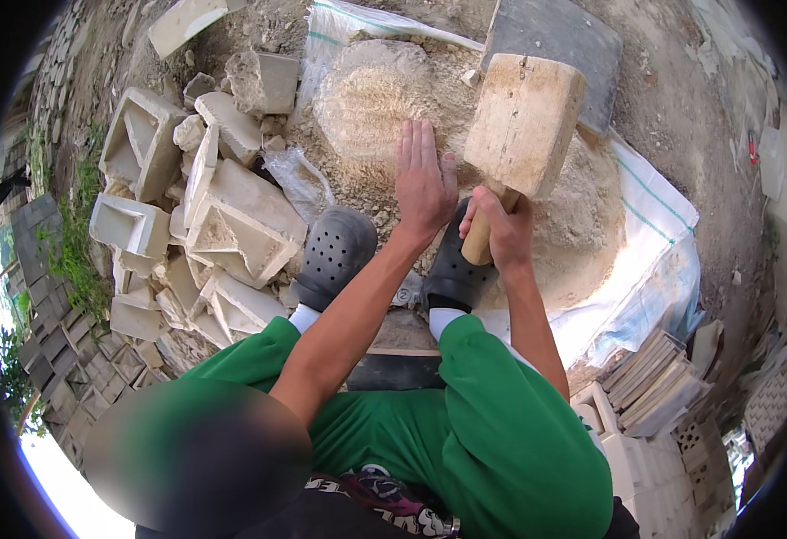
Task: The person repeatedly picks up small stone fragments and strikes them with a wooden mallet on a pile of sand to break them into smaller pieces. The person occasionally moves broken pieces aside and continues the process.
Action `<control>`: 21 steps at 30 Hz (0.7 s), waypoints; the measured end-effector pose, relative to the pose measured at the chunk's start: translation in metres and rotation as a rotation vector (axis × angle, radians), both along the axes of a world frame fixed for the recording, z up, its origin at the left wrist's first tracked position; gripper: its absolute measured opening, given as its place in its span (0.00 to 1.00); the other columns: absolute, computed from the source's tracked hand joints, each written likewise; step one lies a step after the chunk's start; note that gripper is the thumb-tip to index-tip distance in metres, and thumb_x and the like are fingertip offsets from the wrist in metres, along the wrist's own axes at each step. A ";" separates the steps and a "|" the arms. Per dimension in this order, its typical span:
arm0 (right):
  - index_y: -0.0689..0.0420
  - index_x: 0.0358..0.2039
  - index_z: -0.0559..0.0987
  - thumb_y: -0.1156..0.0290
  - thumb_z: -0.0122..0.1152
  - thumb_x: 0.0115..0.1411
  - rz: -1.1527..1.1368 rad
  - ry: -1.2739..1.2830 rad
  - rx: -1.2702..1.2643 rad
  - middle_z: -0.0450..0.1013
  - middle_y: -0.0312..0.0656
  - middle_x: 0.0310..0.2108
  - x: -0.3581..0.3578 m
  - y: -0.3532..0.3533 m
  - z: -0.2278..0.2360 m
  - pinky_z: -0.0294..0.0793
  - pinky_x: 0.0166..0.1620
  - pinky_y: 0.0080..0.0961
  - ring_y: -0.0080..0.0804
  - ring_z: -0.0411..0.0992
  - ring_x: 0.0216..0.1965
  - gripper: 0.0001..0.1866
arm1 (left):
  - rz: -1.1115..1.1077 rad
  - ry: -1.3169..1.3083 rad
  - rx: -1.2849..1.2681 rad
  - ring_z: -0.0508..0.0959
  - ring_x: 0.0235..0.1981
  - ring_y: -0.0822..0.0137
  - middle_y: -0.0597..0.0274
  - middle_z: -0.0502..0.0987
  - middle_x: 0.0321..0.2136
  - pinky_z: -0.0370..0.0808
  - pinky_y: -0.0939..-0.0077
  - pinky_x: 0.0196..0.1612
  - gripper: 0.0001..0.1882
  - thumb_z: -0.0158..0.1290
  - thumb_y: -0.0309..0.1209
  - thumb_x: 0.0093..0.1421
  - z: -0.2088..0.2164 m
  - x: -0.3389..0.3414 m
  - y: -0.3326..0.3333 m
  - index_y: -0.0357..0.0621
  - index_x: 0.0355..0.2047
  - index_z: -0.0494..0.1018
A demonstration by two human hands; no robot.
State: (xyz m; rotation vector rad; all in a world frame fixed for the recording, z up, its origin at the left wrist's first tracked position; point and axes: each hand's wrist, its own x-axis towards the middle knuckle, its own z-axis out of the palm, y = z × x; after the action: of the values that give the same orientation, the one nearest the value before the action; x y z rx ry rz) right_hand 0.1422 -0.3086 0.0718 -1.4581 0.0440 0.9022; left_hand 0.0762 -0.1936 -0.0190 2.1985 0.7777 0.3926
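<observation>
- Sheet, white woven plastic, green-striped (649,202): bears the crushed matter.
- Heap of cream, angular cast pieces (245,202), left of the sheet: whole or in chunks, apparently what is left to crush.
- Mound of pale beige powder and grit (371,90), on the sheet: seemingly well broken down, coarser bits remaining.
- Slab, dark grey, flat (546,40): at the sheet's far edge.
- Mallet, block-headed, pale wood (524,121): above the sheet; right hand (504,225) closed round its handle.
- Box-shaped cream casting (146,235), left of the sheet: open-topped; contents indistinct.
- Left hand (423,184): over the sheet, palm down, fingers straight, gripping nothing.
</observation>
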 end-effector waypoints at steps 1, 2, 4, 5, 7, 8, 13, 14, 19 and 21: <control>0.63 0.27 0.77 0.63 0.63 0.63 -0.004 -0.002 0.011 0.73 0.40 0.20 0.000 0.000 0.000 0.75 0.21 0.25 0.28 0.74 0.18 0.15 | -0.074 -0.059 -0.122 0.48 0.73 0.37 0.28 0.53 0.69 0.45 0.46 0.73 0.36 0.48 0.35 0.68 0.003 0.000 -0.001 0.24 0.68 0.51; 0.63 0.27 0.77 0.63 0.63 0.63 -0.014 0.005 0.010 0.73 0.40 0.20 0.000 0.000 0.000 0.75 0.21 0.25 0.28 0.74 0.18 0.15 | -0.075 -0.095 -0.096 0.48 0.73 0.37 0.28 0.52 0.69 0.44 0.45 0.73 0.33 0.47 0.37 0.70 0.006 0.000 -0.001 0.24 0.67 0.54; 0.62 0.27 0.77 0.63 0.63 0.63 -0.037 0.018 0.008 0.73 0.40 0.20 0.000 -0.001 -0.002 0.75 0.22 0.25 0.28 0.74 0.18 0.15 | 0.078 -0.052 0.133 0.48 0.73 0.36 0.27 0.52 0.69 0.45 0.46 0.73 0.33 0.47 0.37 0.69 0.006 0.005 0.014 0.25 0.67 0.55; 0.62 0.27 0.77 0.64 0.63 0.63 -0.033 0.019 0.005 0.73 0.40 0.20 0.001 0.000 -0.001 0.75 0.22 0.25 0.28 0.74 0.18 0.15 | 0.151 -0.034 0.245 0.48 0.73 0.35 0.27 0.52 0.69 0.45 0.46 0.73 0.33 0.47 0.37 0.69 0.006 0.009 0.027 0.25 0.67 0.55; 0.62 0.27 0.77 0.64 0.62 0.63 -0.023 0.029 -0.007 0.73 0.39 0.19 0.002 -0.001 0.002 0.76 0.22 0.25 0.28 0.74 0.18 0.14 | 0.265 -0.032 0.306 0.47 0.72 0.33 0.25 0.50 0.69 0.44 0.48 0.73 0.34 0.47 0.39 0.69 0.002 0.020 0.066 0.27 0.68 0.55; 0.63 0.27 0.77 0.64 0.62 0.63 -0.014 0.028 -0.014 0.73 0.39 0.19 0.001 -0.001 0.003 0.76 0.22 0.25 0.28 0.74 0.18 0.14 | 0.249 -0.030 0.332 0.48 0.72 0.34 0.25 0.51 0.69 0.45 0.48 0.73 0.34 0.47 0.39 0.70 -0.001 0.025 0.086 0.26 0.67 0.55; 0.63 0.27 0.77 0.65 0.62 0.63 0.003 -0.010 -0.013 0.73 0.39 0.19 0.001 -0.001 -0.001 0.77 0.22 0.25 0.28 0.74 0.19 0.14 | 0.080 -0.048 0.401 0.57 0.71 0.41 0.34 0.61 0.67 0.49 0.50 0.72 0.29 0.44 0.38 0.71 -0.017 0.032 0.119 0.26 0.64 0.62; 0.62 0.27 0.77 0.65 0.63 0.63 0.001 -0.007 -0.019 0.73 0.39 0.19 0.001 -0.001 -0.001 0.77 0.22 0.25 0.28 0.74 0.19 0.14 | 0.058 -0.062 0.363 0.59 0.70 0.42 0.36 0.63 0.66 0.51 0.51 0.72 0.27 0.44 0.37 0.71 -0.017 0.033 0.110 0.27 0.63 0.64; 0.62 0.26 0.77 0.64 0.63 0.63 -0.018 0.029 -0.018 0.73 0.39 0.20 0.001 0.000 0.000 0.77 0.22 0.26 0.28 0.74 0.18 0.14 | -0.188 -0.076 0.102 0.62 0.69 0.43 0.42 0.67 0.64 0.56 0.52 0.70 0.22 0.43 0.32 0.71 0.000 0.030 0.042 0.31 0.61 0.68; 0.62 0.26 0.77 0.64 0.63 0.63 -0.038 0.042 -0.011 0.73 0.39 0.20 0.000 -0.002 0.001 0.77 0.22 0.26 0.28 0.74 0.18 0.15 | -0.129 -0.108 0.118 0.59 0.70 0.41 0.39 0.65 0.65 0.56 0.51 0.71 0.25 0.47 0.33 0.70 0.007 0.031 0.040 0.31 0.62 0.66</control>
State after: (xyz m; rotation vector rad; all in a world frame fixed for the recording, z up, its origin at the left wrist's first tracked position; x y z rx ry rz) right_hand 0.1426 -0.3103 0.0724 -1.4439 0.1079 0.9030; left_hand 0.1072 -0.1535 -0.0116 2.3014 0.5646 0.4985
